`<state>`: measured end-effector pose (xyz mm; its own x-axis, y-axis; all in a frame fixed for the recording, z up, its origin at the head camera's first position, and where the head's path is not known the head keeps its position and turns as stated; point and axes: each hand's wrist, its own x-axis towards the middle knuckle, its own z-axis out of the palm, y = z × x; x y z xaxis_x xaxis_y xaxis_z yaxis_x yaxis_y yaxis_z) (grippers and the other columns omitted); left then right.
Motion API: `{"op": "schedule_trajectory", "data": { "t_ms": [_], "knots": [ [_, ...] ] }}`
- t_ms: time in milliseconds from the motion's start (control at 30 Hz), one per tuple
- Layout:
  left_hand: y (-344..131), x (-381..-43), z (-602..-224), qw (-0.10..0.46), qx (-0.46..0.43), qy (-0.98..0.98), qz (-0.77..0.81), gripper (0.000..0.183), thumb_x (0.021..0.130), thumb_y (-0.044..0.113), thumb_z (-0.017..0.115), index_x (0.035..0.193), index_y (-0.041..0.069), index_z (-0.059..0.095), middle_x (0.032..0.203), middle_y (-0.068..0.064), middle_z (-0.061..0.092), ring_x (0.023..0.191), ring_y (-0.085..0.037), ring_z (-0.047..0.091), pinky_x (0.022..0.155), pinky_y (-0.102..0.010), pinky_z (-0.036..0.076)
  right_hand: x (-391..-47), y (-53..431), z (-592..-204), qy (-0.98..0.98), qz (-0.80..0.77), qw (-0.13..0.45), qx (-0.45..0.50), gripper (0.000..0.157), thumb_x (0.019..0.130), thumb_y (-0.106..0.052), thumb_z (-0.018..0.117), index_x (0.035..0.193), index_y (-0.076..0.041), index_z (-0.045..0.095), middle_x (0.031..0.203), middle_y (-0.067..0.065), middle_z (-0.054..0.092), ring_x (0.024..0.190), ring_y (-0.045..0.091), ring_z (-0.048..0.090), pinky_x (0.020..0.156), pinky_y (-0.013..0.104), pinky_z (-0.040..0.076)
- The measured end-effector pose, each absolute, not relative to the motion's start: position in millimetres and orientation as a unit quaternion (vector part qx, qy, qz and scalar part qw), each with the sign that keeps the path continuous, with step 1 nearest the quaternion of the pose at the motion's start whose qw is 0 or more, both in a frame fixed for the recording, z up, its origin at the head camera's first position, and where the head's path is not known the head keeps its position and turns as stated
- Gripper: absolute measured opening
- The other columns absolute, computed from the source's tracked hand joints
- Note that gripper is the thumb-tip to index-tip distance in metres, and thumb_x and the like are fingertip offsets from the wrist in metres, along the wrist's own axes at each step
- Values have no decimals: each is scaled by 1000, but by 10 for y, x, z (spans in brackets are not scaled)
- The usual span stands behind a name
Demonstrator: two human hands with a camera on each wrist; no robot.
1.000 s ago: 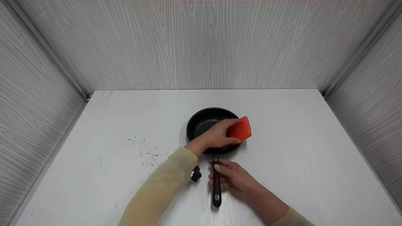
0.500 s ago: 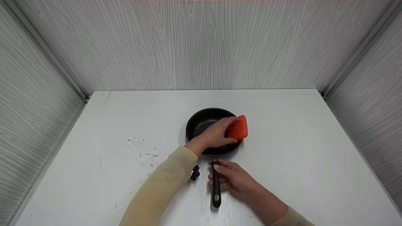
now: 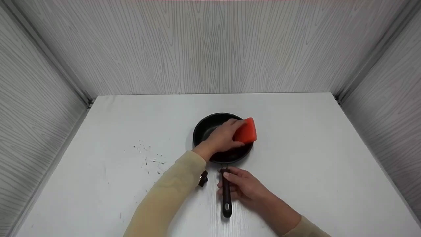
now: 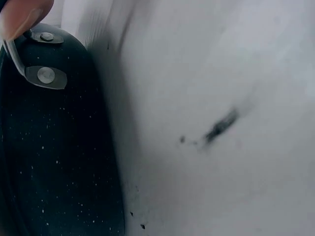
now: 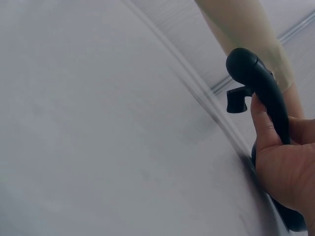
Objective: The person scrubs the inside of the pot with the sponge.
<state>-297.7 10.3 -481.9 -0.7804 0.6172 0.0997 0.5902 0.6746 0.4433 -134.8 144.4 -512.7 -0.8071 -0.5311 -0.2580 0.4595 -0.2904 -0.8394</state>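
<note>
A black frying pan (image 3: 204, 127) rests on the white tabletop, its dark handle (image 3: 226, 201) pointing toward me. Inside it, my left hand (image 3: 221, 137) holds a red sponge (image 3: 248, 131) between fingers and thumb, against the pan's right side. My right hand (image 3: 249, 185) grips the handle close to the pan. From the right wrist, the same right hand (image 5: 286, 169) is seen with its fingers round the handle (image 5: 274, 104). The left wrist view shows the pan's speckled outer wall (image 4: 56, 152), riveted bracket (image 4: 46, 75) and a fingertip (image 4: 24, 17). The sponge's lower edge is hidden.
Dark specks and crumbs (image 3: 154, 161) lie scattered on the table left of the pan. A small black device (image 3: 203, 178) sits at my left wrist. Grey wood-grain panels (image 3: 210, 49) stand at the back and both sides.
My left hand and the sponge have moved slightly up and left across the pan. The pan body has shifted a touch left. My right hand stays on the handle.
</note>
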Motion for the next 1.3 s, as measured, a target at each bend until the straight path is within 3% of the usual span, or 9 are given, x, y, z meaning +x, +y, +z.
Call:
{"op": "schedule_trajectory", "data": {
  "t_ms": [300, 533, 867, 1000, 1300],
  "knots": [
    [30, -3058, -4811, -8, 336, 927, 164, 78, 98, 42, 78, 164, 29, 39, 155, -10, 48, 132, -29, 54, 112, -46, 45, -1355, 1442, -5131, 521, -796, 307, -36, 36, 110, -15, 58, 136, 7, 50, 96, 10, 73, 86, 22, 78, 71, 34, 62],
    [-12, -3075, -4774, -31, 344, 930, 126, 74, 99, 40, 76, 163, 26, 42, 155, -12, 48, 136, -30, 51, 115, -48, 42, -1349, 1448, -5140, 524, -794, 305, -39, 34, 109, -15, 59, 135, 6, 52, 97, 11, 73, 87, 23, 78, 59, 24, 54],
    [-24, -3127, -4772, -84, 360, 927, 57, 67, 100, 36, 76, 159, 27, 45, 151, -14, 48, 137, -30, 50, 114, -49, 41, -1342, 1435, -5131, 513, -803, 301, -32, 39, 109, -15, 61, 139, 8, 51, 95, 11, 74, 86, 23, 79, 63, 27, 59],
    [-39, -3143, -4766, -77, 363, 927, 53, 68, 100, 36, 75, 160, 28, 44, 153, -13, 47, 141, -30, 48, 115, -49, 40, -1338, 1432, -5129, 505, -808, 302, -29, 44, 108, -15, 62, 142, 9, 49, 96, 12, 74, 86, 23, 79, 69, 31, 62],
    [-82, -3171, -4765, -16, 350, 931, 104, 74, 101, 37, 75, 165, 32, 38, 166, -12, 35, 152, -29, 36, 121, -51, 34, -1334, 1437, -5130, 510, -805, 301, -33, 43, 109, -16, 61, 142, 8, 49, 96, 12, 73, 85, 23, 78, 63, 28, 59]
  ]
}}
